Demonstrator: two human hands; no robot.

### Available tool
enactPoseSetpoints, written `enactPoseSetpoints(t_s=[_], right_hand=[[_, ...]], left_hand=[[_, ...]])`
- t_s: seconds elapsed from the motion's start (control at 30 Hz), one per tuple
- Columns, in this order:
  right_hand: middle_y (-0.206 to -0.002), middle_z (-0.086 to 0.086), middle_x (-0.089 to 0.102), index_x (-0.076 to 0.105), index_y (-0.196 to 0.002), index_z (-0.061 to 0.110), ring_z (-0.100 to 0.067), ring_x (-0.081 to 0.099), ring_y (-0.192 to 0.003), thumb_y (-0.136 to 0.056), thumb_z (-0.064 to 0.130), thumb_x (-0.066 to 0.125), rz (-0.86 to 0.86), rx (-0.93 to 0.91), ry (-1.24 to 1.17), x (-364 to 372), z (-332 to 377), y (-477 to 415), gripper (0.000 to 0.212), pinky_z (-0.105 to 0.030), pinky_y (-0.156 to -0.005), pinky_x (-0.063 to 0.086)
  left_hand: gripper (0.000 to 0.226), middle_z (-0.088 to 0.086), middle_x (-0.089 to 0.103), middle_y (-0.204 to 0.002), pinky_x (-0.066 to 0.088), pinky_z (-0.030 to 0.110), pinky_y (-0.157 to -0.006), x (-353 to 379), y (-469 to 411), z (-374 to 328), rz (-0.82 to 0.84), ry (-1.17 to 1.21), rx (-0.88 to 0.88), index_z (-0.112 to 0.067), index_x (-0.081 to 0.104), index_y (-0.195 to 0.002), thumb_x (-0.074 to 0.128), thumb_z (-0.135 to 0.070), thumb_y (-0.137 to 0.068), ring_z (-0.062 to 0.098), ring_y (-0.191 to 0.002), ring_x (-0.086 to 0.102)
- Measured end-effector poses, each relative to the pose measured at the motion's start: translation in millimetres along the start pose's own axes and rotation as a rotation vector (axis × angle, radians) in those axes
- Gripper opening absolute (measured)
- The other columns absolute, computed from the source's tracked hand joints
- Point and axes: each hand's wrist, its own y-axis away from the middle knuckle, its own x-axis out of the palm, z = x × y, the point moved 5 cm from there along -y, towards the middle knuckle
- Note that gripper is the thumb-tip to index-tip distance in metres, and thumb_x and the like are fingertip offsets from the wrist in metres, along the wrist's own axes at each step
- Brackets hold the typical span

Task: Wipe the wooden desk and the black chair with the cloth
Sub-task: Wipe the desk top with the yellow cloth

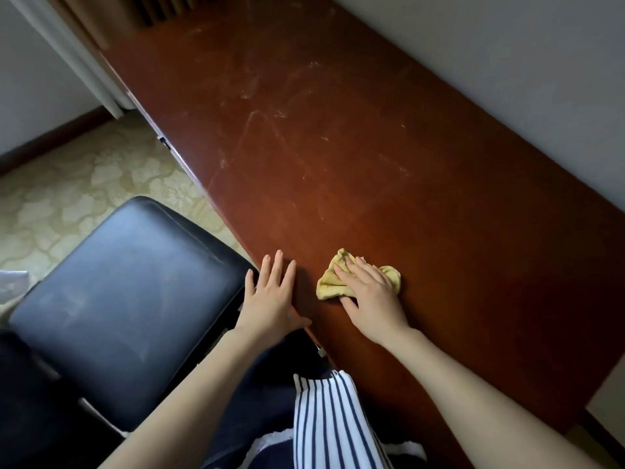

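View from above, looking down at a person's two bare forearms reaching over a long reddish-brown wooden desk (pixel 338 147). The desk runs away from the viewer. Its back long edge lies against a pale grey wall (pixel 524 62) on the right, and its front long edge faces the room on the left.

The right hand (pixel 368 292) lies palm down with its fingers straight, pressing a small crumpled yellow cloth (pixel 329 284) onto the wood. The cloth sits at the near end of the desk, a little in from the front edge, and its folds show on both sides of the fingers.

The left hand (pixel 272 296) rests flat and spread wide on the front edge, just beside the cloth but not touching it, and holds nothing.

Beyond the cloth, the wood stretches towards the far end, marked with pale dusty streaks and smears.

A black padded chair seat (pixel 125 292), dusty on top, stands left of the desk. Its corner reaches the front edge by the left hand; whether it touches cannot be told. Cream patterned floor (pixel 67 198) shows past the chair, along the front edge. A blue-and-white striped garment (pixel 331 421) hangs between the forearms.
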Motion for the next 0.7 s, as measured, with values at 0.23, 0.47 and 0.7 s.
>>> enactPoseSetpoints(t_s=[0.23,0.47,0.7], right_hand=[[-0.139,0.001,0.051,0.052,-0.134,0.027,-0.017,0.038,-0.132,-0.095,0.018,0.049,0.114,0.008,-0.127,-7.7,1.0,17.9,0.040,-0.029,-0.107,0.028],[-0.111,0.021,0.065,0.061,-0.125,0.024,-0.001,0.056,-0.104,-0.091,0.015,0.059,0.069,0.105,-0.590,-35.3,-0.4,27.5,0.035,-0.002,-0.078,0.037],[-0.130,0.008,0.056,0.053,-0.133,0.020,-0.002,0.051,-0.121,-0.087,0.008,0.065,-0.123,0.042,-0.907,-72.9,22.9,8.8,0.049,-0.018,-0.103,0.039]], left_hand=[[0.075,0.001,0.037,-0.150,0.014,0.043,-0.115,8.1,24.0,-37.6,-0.069,0.268,-0.024,-0.021,0.032,-0.147,0.060,-0.053,-0.085,0.026,-0.144,0.020],[0.029,-0.011,0.066,-0.094,0.046,0.006,-0.074,-28.5,29.4,-59.1,-0.311,0.836,-0.019,-0.018,0.065,-0.115,0.068,-0.023,-0.087,0.002,-0.087,0.064],[0.032,-0.001,0.069,-0.103,0.053,0.024,-0.082,-80.1,19.3,-53.2,-0.413,1.026,0.059,-0.021,0.068,-0.112,0.062,-0.002,-0.087,0.012,-0.093,0.064]])
